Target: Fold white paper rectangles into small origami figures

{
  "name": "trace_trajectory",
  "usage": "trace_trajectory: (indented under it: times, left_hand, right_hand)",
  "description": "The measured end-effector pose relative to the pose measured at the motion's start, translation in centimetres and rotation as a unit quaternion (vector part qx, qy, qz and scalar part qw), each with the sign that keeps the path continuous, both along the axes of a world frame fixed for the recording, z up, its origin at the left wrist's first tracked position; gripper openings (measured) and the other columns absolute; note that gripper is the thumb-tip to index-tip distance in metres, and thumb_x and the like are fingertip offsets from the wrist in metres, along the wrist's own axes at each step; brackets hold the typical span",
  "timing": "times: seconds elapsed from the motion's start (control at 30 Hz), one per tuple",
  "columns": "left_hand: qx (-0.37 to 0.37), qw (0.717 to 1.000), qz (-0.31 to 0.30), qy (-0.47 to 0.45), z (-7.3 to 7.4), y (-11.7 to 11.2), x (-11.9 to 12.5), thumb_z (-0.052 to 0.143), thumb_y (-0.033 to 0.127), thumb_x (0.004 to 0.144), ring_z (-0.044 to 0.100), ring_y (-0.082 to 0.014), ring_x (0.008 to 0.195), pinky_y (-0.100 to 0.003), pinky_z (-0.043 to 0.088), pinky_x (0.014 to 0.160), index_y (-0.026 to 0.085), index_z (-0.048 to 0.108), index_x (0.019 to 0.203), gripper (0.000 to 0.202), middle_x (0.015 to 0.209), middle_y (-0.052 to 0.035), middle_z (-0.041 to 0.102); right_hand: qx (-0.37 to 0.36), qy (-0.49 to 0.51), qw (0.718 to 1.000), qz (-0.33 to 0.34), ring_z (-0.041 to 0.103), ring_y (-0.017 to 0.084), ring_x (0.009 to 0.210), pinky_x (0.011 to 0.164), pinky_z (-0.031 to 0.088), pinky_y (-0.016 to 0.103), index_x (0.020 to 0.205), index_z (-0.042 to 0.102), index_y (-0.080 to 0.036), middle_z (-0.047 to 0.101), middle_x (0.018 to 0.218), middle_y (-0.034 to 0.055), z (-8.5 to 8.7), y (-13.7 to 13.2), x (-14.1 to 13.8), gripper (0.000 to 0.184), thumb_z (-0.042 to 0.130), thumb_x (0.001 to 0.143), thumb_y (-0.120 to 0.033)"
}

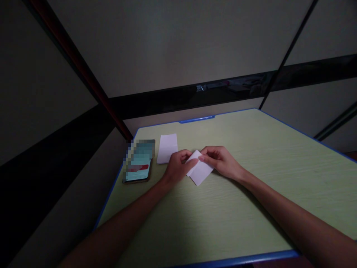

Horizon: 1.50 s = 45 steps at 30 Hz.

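Between my hands, just above or on the tabletop, is a folded sheet of white paper [200, 174], turned so that one corner points toward me. My left hand [180, 165] pinches its left side, thumb on top and fingers curled behind. On the upper right side, my right hand [220, 160] grips the paper the same way, its thumb close to the left thumb. A fold line runs across the paper below the thumbs. The fingertips behind the paper are partly hidden.
A stack of white paper [167, 147] lies just beyond my left hand. Left of it, a phone [141, 167] with a lit, partly blurred screen rests near the left edge. The pale green table [264, 156] has a blue rim and stands against dark-striped panels [181, 48].
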<state>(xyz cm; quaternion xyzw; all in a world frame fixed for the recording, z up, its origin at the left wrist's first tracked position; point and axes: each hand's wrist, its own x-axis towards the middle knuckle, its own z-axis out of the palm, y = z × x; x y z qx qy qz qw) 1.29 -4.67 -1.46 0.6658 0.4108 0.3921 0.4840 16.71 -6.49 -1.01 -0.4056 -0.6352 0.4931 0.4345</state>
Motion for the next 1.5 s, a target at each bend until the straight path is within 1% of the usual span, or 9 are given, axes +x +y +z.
trace_trajectory:
  times: [0.17,0.33,0.5,0.67,0.73,0.87,1.03,1.27,1.5]
  left_hand:
    - [0.002,0.999,0.013,0.030,-0.2,0.2,-0.2,0.058,0.029,0.060,0.040,-0.0068,0.046,-0.019,0.028,0.043,0.012,0.052,0.054,0.020,0.047,0.0039,0.046]
    - [-0.011,0.996,0.080,-0.025,-0.2,0.3,-0.3,0.059,0.029,0.059,0.038,-0.0065,0.047,-0.019,0.027,0.044,0.012,0.052,0.052,0.019,0.048,0.0044,0.045]
    - [-0.049,0.994,0.083,-0.051,-0.2,-0.1,0.0,0.060,0.028,0.058,0.040,-0.0072,0.048,-0.019,0.027,0.043,0.012,0.054,0.055,0.018,0.051,0.0026,0.049]
    - [-0.092,0.993,0.011,-0.071,-0.1,-1.0,0.4,0.056,0.027,0.063,0.046,-0.0090,0.051,-0.021,0.034,0.047,0.011,0.056,0.068,0.017,0.057,0.0001,0.053]
    - [-0.072,0.994,0.013,-0.086,0.1,-1.4,0.6,0.057,0.021,0.062,0.048,-0.0093,0.055,-0.021,0.036,0.049,0.012,0.053,0.075,0.017,0.063,0.0002,0.053]
    - [0.006,0.993,0.029,-0.113,0.2,-1.6,0.9,0.059,0.011,0.058,0.049,-0.0083,0.061,-0.018,0.039,0.049,0.019,0.041,0.092,0.040,0.074,0.0024,0.050]
    - [0.021,0.993,0.030,-0.112,-0.1,-1.0,0.6,0.058,0.014,0.061,0.050,-0.0064,0.058,-0.016,0.037,0.046,0.018,0.041,0.079,0.024,0.076,0.0022,0.049]
    - [0.029,0.992,0.065,-0.104,-0.1,-0.5,0.4,0.056,0.017,0.063,0.047,-0.0053,0.051,-0.016,0.033,0.044,0.015,0.046,0.069,0.011,0.062,0.0035,0.050]
    - [-0.023,0.991,0.066,-0.116,-0.1,-0.3,0.4,0.057,0.018,0.061,0.046,-0.0060,0.052,-0.017,0.034,0.048,0.013,0.050,0.060,0.009,0.058,0.0027,0.052]
  right_hand:
    - [-0.017,0.026,0.999,-0.012,0.043,0.007,0.050,0.047,0.031,0.020,0.065,0.053,-0.012,0.050,0.056,-0.0026,0.1,0.1,-0.1,0.014,0.059,0.064,-0.025]
    - [-0.025,0.086,0.995,-0.050,0.049,0.008,0.055,0.053,0.037,0.022,0.071,0.053,-0.014,0.055,0.062,-0.0022,-0.3,0.5,-0.7,0.026,0.068,0.050,-0.019]
    - [-0.047,0.093,0.989,-0.103,0.051,0.009,0.052,0.050,0.039,0.024,0.069,0.055,-0.014,0.059,0.063,0.0007,-0.4,0.3,-1.1,0.025,0.068,0.049,-0.022]
    - [-0.050,0.120,0.980,-0.149,0.050,0.009,0.045,0.043,0.039,0.023,0.081,0.054,-0.015,0.059,0.058,-0.0007,0.3,-0.1,-0.8,0.032,0.066,0.052,-0.020]
    - [-0.067,0.126,0.979,-0.145,0.049,0.009,0.043,0.039,0.037,0.022,0.083,0.052,-0.016,0.059,0.057,-0.0007,0.4,-0.2,-0.7,0.034,0.066,0.052,-0.020]
    - [-0.086,0.124,0.980,-0.129,0.047,0.008,0.039,0.036,0.033,0.020,0.076,0.052,-0.015,0.058,0.053,-0.0011,0.4,-0.2,-0.7,0.028,0.066,0.053,-0.022]
    - [-0.066,0.123,0.981,-0.133,0.049,0.008,0.042,0.040,0.036,0.021,0.070,0.053,-0.014,0.057,0.052,-0.0013,0.4,-0.1,-0.7,0.023,0.066,0.053,-0.022]
    - [-0.066,0.108,0.982,-0.136,0.044,0.006,0.039,0.038,0.032,0.019,0.069,0.053,-0.013,0.055,0.048,-0.0026,0.5,0.0,-0.7,0.020,0.064,0.054,-0.020]
    - [-0.080,0.095,0.983,-0.135,0.044,0.006,0.039,0.037,0.031,0.019,0.068,0.053,-0.013,0.056,0.049,-0.0018,0.3,0.0,-0.6,0.018,0.062,0.054,-0.019]
